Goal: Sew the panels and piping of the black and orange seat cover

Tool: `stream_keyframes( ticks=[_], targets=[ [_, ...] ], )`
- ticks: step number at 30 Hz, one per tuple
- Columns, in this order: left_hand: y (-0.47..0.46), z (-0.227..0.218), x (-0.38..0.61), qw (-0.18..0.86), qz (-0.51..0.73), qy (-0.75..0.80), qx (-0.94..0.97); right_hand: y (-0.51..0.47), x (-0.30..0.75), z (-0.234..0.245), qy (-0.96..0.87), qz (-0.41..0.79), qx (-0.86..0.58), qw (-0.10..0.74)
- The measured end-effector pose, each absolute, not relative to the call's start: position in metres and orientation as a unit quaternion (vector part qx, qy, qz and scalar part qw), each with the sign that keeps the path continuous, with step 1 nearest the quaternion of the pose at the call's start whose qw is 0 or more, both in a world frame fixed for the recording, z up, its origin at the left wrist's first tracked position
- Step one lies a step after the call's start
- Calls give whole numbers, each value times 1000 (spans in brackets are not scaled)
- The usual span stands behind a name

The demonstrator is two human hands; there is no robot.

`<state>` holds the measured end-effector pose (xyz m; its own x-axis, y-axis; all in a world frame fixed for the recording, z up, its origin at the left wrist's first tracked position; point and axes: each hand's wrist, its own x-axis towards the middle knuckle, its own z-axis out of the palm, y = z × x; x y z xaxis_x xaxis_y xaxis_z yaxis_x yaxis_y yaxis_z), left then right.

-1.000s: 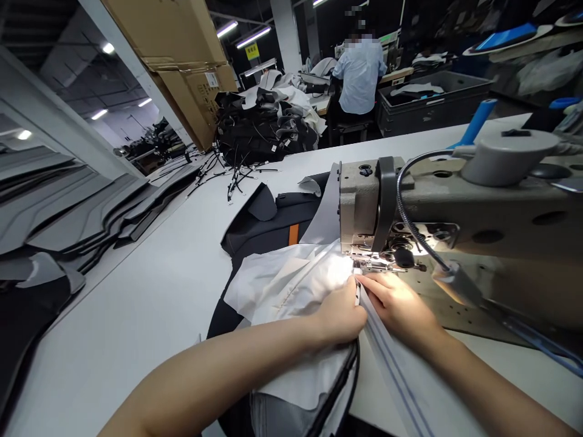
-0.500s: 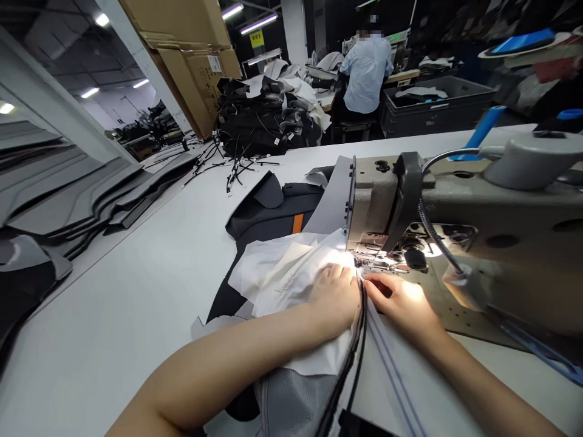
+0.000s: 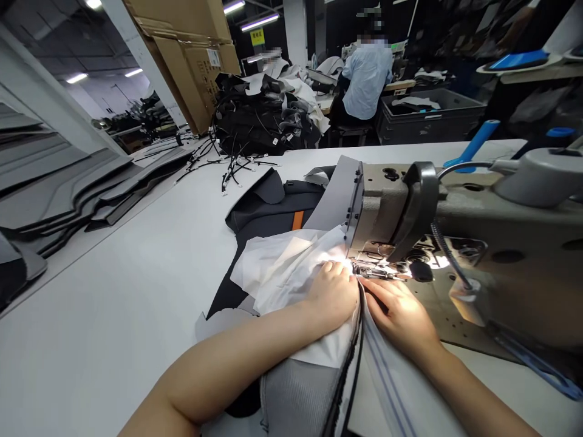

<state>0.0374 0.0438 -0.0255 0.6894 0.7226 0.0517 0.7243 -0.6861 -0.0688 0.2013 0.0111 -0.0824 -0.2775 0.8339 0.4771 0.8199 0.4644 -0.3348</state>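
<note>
Under the lamp of a sewing machine (image 3: 387, 212), a layered piece with white fabric (image 3: 277, 267) over grey and black material (image 3: 296, 394) lies at the presser foot (image 3: 371, 270). My left hand (image 3: 333, 297) rests on the white fabric left of the foot, its fingers curled and bearing on the cloth. Just in front of the foot, my right hand (image 3: 403, 312) has its fingertips closed at the top of a pale strip with blue lines (image 3: 387, 370), beside the dark piped edge (image 3: 348, 370). The fingertips and the needle are partly hidden.
Grey panels (image 3: 91, 176) are stacked on the left. A heap of dark pieces (image 3: 268, 118) and a cardboard box (image 3: 191, 67) stand behind, with black cords (image 3: 232, 167) nearby. Further back, a person (image 3: 367, 76) sits near a grey bin (image 3: 428, 115).
My right hand's fingers have straightened somewhat and lie closer along the seam by the foot. My left hand stays on the white fabric. The whole view has shifted slightly.
</note>
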Motion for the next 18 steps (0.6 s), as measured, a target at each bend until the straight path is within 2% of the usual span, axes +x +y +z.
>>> stream_keyframes(
  ticks=[9, 14, 18],
  targets=[
    [47, -34, 32, 49, -48, -382, -922, 11, 202, -84, -802, -6, -498, 330],
    [46, -27, 28, 27, -55, -386, -920, -2, 212, -78, -804, -22, -505, 315],
    [48, -24, 25, 19, -59, -376, -925, -35, 251, -75, -781, -82, -536, 311]
  ],
)
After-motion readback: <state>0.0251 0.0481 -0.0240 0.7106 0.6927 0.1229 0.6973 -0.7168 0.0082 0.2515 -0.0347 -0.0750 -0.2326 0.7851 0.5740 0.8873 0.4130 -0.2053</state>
